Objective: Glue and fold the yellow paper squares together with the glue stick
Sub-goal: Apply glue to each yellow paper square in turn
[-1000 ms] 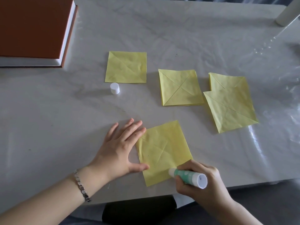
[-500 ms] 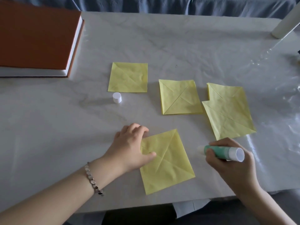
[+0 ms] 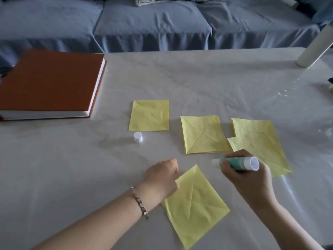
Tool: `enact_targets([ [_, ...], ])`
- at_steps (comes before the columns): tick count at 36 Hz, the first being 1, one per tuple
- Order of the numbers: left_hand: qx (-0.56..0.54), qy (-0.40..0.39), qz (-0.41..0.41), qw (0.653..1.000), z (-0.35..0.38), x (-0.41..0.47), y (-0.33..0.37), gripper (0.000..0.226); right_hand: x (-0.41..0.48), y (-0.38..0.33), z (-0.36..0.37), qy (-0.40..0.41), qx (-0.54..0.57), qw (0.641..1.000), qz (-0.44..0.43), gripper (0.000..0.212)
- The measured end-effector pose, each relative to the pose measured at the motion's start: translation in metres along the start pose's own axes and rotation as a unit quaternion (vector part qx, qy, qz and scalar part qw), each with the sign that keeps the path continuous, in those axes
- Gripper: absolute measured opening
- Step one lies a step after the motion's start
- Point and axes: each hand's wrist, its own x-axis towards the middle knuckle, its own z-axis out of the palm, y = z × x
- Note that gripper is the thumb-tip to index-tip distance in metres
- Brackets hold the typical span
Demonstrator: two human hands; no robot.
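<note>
While your right hand (image 3: 248, 179) wraps round the glue stick (image 3: 239, 163), holding it sideways with its bare white tip pointing left, the stick hangs over the table (image 3: 72, 159) between the nearest yellow square (image 3: 194, 201) and the middle stack of squares (image 3: 203, 134). Your left hand (image 3: 161, 177) sits at the nearest square's left corner, fingers curled. The thumb touches the paper, but whether it pinches the sheet cannot be told. That square lies creased near the table's front edge. Two overlapped squares (image 3: 259, 139) lie to the right, partly behind your right hand. A single square (image 3: 149, 115) lies farther back, with the white cap (image 3: 138, 137) standing just in front of it. An orange book (image 3: 48, 82) rests at far left.
</note>
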Motion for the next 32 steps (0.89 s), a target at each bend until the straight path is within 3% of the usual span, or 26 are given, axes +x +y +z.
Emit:
enact_targets([
  [4,-0.083,-0.024,-0.024,0.996,0.0,-0.002,-0.005,0.013,0.003,-0.004,0.001,-0.005,-0.001,1.0,0.003,0.009],
  [8,-0.253,0.002,-0.061,0.966,-0.027,-0.006,-0.019,0.013,0.011,-0.011,0.001,0.014,0.005,1.0,-0.014,0.017],
  [11,-0.339,0.106,-0.099,0.929,-0.062,-0.012,-0.037,0.017,0.02,-0.019,0.002,0.025,0.019,0.999,-0.024,0.014],
  [15,-0.397,0.28,-0.179,0.856,-0.103,-0.021,-0.08,0.02,0.03,-0.03,0.009,0.016,0.038,0.999,-0.02,0.011],
  [17,-0.375,0.3,-0.21,0.852,-0.113,-0.024,-0.101,0.019,0.031,-0.034,0.017,0.011,0.041,0.999,-0.024,0.01],
  [21,-0.319,0.261,-0.269,0.871,-0.109,-0.024,-0.139,0.019,0.031,-0.039,0.03,-0.007,0.041,0.999,-0.031,0.011],
  [26,-0.245,0.237,-0.29,0.894,-0.096,-0.018,-0.16,0.026,0.029,-0.04,0.038,-0.032,0.025,0.999,-0.027,0.017],
  [30,-0.151,0.225,-0.306,0.913,-0.093,-0.015,-0.151,0.007,0.027,-0.041,0.038,-0.045,0.018,0.999,-0.023,0.018],
  [32,-0.068,0.244,-0.318,0.914,-0.09,-0.011,-0.138,0.039,0.026,-0.04,0.037,-0.046,0.015,0.998,-0.026,0.019],
])
